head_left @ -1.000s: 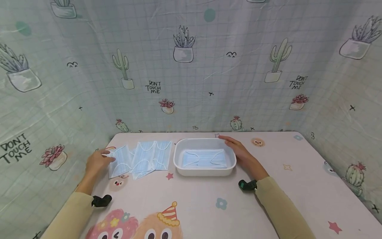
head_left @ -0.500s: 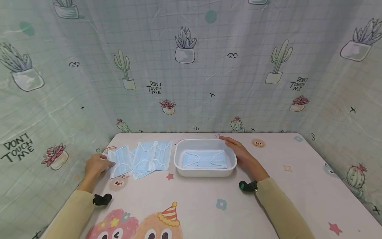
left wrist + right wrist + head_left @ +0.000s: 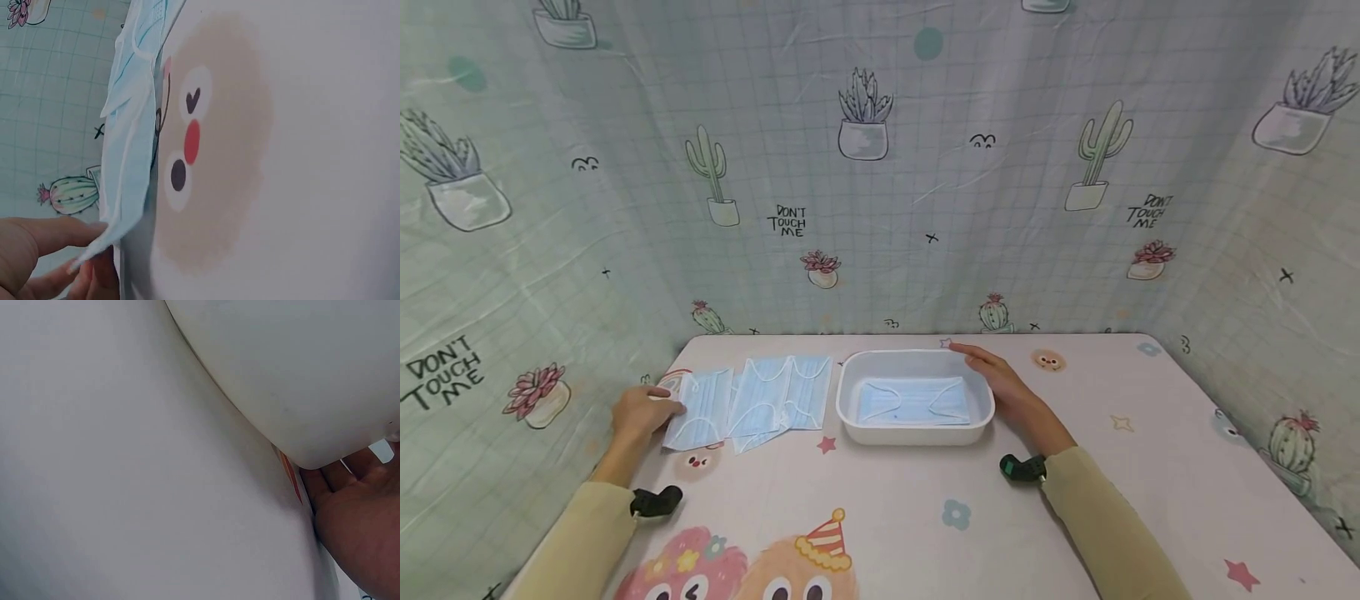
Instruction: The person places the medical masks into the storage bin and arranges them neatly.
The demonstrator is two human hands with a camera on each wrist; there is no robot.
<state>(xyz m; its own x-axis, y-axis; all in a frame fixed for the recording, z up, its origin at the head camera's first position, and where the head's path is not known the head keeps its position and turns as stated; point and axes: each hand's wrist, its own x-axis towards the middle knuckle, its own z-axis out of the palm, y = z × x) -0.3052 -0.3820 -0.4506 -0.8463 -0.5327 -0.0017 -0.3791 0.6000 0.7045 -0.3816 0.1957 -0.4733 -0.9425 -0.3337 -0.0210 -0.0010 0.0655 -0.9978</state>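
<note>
At the table's left side my left hand (image 3: 642, 417) pinches the edge of a pale blue face mask (image 3: 702, 410) between thumb and fingers. In the left wrist view that mask (image 3: 132, 156) is lifted at the pinched end. Right beside it lie more overlapping face masks (image 3: 786, 392) with white ear loops. A white plastic tub (image 3: 917, 434) stands at the table's middle, with a blue mask (image 3: 914, 400) lying flat inside. My right hand (image 3: 1011, 387) rests against the tub's right end, fingers stretched along its back corner. The right wrist view shows those fingers partly hidden behind the tub (image 3: 300, 375).
The table (image 3: 895, 517) has a pale cover printed with cartoon faces, stars and flowers. A cactus-patterned curtain (image 3: 925, 192) hangs behind it and along both sides. Dark wrist devices (image 3: 657, 502) sit at the sleeve cuffs.
My left hand's fingers have closed onto the leftmost mask, which has shifted slightly left and now lies a little tilted. My right hand and the tub stay put.
</note>
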